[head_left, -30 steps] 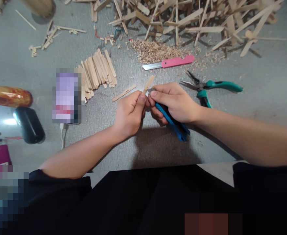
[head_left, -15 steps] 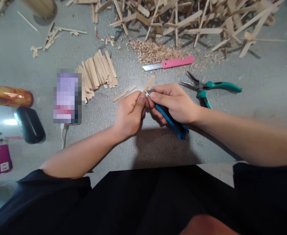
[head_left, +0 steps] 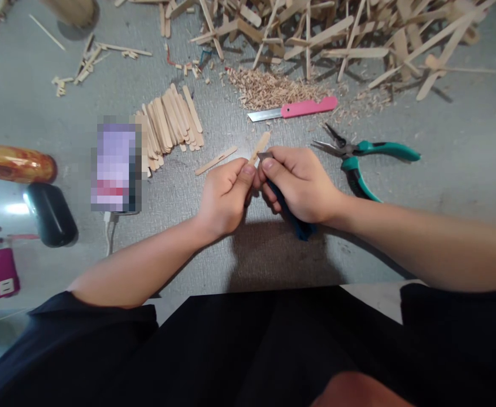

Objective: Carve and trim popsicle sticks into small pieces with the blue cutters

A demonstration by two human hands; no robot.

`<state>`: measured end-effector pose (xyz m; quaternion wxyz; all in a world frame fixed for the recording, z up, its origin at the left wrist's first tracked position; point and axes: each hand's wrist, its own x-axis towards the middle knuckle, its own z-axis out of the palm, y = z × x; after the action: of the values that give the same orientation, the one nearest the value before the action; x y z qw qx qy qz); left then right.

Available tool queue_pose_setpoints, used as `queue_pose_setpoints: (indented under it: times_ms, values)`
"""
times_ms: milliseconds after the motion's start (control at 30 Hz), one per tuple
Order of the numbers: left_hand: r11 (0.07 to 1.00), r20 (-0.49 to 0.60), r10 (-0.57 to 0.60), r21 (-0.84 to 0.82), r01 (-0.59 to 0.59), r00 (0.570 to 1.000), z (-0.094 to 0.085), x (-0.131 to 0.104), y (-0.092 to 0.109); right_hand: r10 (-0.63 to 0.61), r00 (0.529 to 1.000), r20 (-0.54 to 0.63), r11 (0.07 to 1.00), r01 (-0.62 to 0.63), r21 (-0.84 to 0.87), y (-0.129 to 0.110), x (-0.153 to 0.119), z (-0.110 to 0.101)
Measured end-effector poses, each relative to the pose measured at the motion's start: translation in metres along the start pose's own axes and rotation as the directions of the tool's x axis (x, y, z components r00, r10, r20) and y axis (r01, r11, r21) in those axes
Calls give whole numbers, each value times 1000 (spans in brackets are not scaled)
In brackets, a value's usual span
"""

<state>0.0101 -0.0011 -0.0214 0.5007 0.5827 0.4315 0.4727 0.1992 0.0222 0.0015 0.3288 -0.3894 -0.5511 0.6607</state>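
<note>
A pale wooden stick (head_left: 261, 145) slants up from the pinched fingers of my left hand (head_left: 227, 195). Closed round a blue-handled cutter (head_left: 288, 213), my right hand (head_left: 301, 183) holds the short grey blade close beside the stick, near my left thumb. The fingers of both hands nearly meet, and the lower end of the stick is hidden by them. Another stick with a notch at its middle (head_left: 216, 160) lies on the table just left of the held one. Above the hands is a pink knife (head_left: 309, 107) with its blade out.
Green-handled pliers (head_left: 356, 150) lie open at the right. A row of sticks (head_left: 167, 124) lies beside a phone (head_left: 114, 164) at the left. Wood shavings (head_left: 273, 90) and crossed sticks (head_left: 345, 52) spread along the back. A dark oval case (head_left: 52, 215) is far left.
The blade has drawn slightly up and away from my left thumb, and the cutter's blue handle has turned to a steeper angle. The stick stays in my left hand.
</note>
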Motion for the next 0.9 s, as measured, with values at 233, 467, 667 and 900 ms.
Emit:
queue_pose_setpoints:
  times_ms: [233, 467, 667, 900]
  values:
    - [999, 45, -27, -39, 29, 999, -3, 4, 2, -2, 999, 38, 1000, 2, -10, -1, 1, -3]
    - [986, 83, -126, -96, 133, 989, -3, 6, 8, 11, 1000, 28, 998, -13, 58, 3, -1, -1]
    - [995, 77, -96, -16, 98, 992, -4, 5, 6, -16, 1000, -5, 999, 16, -36, -1, -2, 0]
    - [987, 108, -55, 154, 38, 993, -10, 6, 4, -6, 999, 40, 991, 12, -134, -5, -1, -3]
